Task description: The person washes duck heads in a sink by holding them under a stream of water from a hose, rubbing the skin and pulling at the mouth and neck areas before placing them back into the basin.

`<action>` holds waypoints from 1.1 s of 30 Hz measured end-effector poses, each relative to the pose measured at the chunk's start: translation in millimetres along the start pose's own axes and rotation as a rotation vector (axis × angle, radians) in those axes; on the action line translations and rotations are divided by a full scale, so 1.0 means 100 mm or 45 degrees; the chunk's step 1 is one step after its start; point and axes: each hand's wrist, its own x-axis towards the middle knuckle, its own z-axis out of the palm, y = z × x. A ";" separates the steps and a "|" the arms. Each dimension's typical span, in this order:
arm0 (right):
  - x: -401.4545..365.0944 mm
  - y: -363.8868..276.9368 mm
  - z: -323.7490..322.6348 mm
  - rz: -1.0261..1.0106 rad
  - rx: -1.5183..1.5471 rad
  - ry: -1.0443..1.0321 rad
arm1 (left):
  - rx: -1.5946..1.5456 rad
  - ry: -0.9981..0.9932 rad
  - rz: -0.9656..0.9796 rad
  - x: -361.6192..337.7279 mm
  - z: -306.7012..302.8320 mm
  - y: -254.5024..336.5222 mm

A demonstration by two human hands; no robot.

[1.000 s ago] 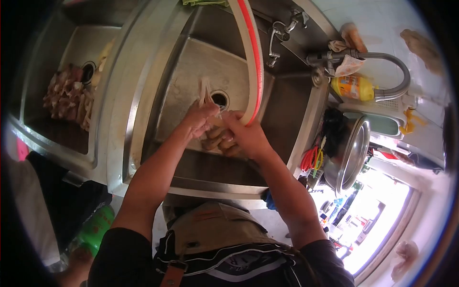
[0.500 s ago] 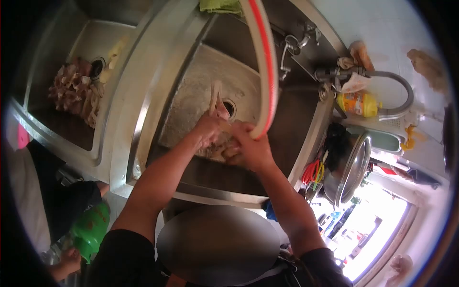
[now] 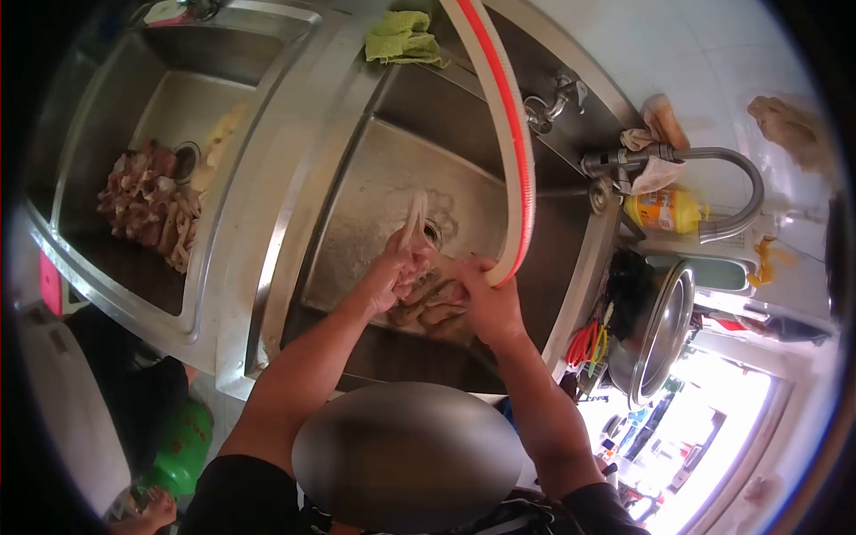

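Meat strip (image 3: pixel 415 218) sits clamped in your left hand (image 3: pixel 395 276). Your right hand (image 3: pixel 493 305), at three o'clock, grips the hose (image 3: pixel 516 152) curving toward twelve.

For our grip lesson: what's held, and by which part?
Right hand: striped hose, near its lower end. Left hand: pale limp strip, by its nearer part.

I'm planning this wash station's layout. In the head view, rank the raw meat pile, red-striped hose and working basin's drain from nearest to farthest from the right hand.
1. Red-striped hose: in the right hand.
2. Drain: ahead, slightly left.
3. Raw meat pile: far left, in the other basin.
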 end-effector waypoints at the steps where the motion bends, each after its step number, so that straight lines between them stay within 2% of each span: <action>1: 0.00 -0.03 0.00 -0.007 0.041 0.052 | -0.057 -0.034 -0.073 0.09 -0.10 -0.01; 2: 0.00 0.02 0.00 -0.042 0.001 -0.037 | -0.110 -0.067 -0.148 0.16 -0.19 -0.04; 4: -0.03 0.18 0.02 -0.106 -0.063 -0.213 | -0.036 0.070 -0.118 0.12 -0.13 -0.06; 8: -0.04 0.10 -0.03 0.000 -0.061 -0.087 | 0.313 0.197 -0.008 0.16 -0.11 -0.10; 10: 0.02 0.14 -0.03 -0.033 -0.007 -0.075 | 0.369 0.258 0.199 0.15 -0.12 -0.23; 11: 0.02 0.20 0.03 0.034 -0.038 -0.117 | 0.403 0.278 0.300 0.16 -0.12 -0.28; 14: 0.11 0.17 0.02 -0.023 -0.062 -0.040 | 0.464 0.159 0.234 -0.02 -0.02 -0.16; 15: 0.19 0.19 0.04 -0.007 0.093 -0.018 | 0.452 0.142 0.191 -0.01 -0.04 -0.18; 17: 0.28 0.21 0.13 0.027 0.100 -0.031 | 0.438 0.107 0.100 0.01 -0.08 -0.21; 21: 0.54 0.39 0.20 0.011 0.220 -0.023 | 0.447 0.229 0.027 -0.07 0.10 -0.16; 23: 0.59 0.37 0.20 0.047 0.270 -0.005 | 0.522 0.245 0.042 -0.02 0.02 -0.23; 26: 0.63 0.38 0.23 0.092 0.376 -0.048 | 0.513 0.213 0.237 -0.05 0.01 -0.22; 29: 0.71 0.49 0.24 0.078 0.418 -0.085 | 0.518 0.353 0.280 0.08 -0.11 -0.33; 33: 0.61 0.51 0.32 0.103 0.425 -0.060 | 0.548 0.344 0.405 0.05 -0.11 -0.31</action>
